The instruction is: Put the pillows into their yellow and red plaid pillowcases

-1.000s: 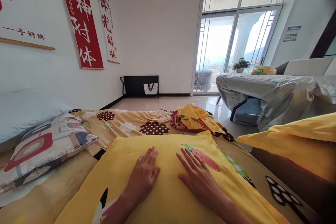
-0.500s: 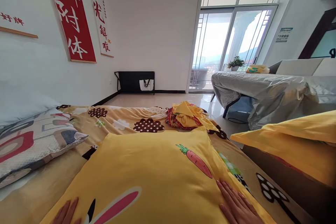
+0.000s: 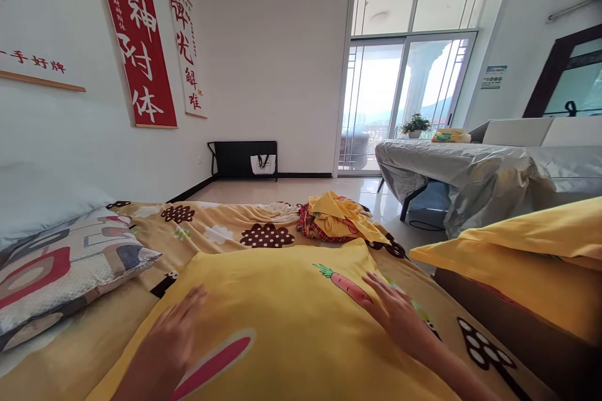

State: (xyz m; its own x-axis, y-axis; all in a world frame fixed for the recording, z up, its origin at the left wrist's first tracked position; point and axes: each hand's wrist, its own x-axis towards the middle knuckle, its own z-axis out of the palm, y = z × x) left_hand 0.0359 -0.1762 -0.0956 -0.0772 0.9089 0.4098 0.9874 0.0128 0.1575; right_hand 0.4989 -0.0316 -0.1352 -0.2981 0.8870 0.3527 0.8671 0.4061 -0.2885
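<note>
A plump yellow pillow [image 3: 282, 313] with a printed carrot and a pink rabbit ear lies flat before me on a patterned blanket [image 3: 89, 319]. Over its left part is my left hand [image 3: 176, 326], fingers stretched forward and slightly blurred. My right hand [image 3: 390, 301] lies at the pillow's right side, by the carrot print, with its fingers extended and thumb apart. Neither hand grips anything. Whether the left palm touches the cover, I cannot tell.
A patterned pillow [image 3: 79, 269] lies on the left by the wall. Crumpled yellow cloth [image 3: 338, 216] sits at the bed's far edge. More yellow fabric [image 3: 527, 263] rests on a brown box on the right. Beyond stands a table with a silver cover [image 3: 423, 153].
Both hands have moved forward over the pillow from its near sides. The view has tilted up a little. The pillow keeps its place.
</note>
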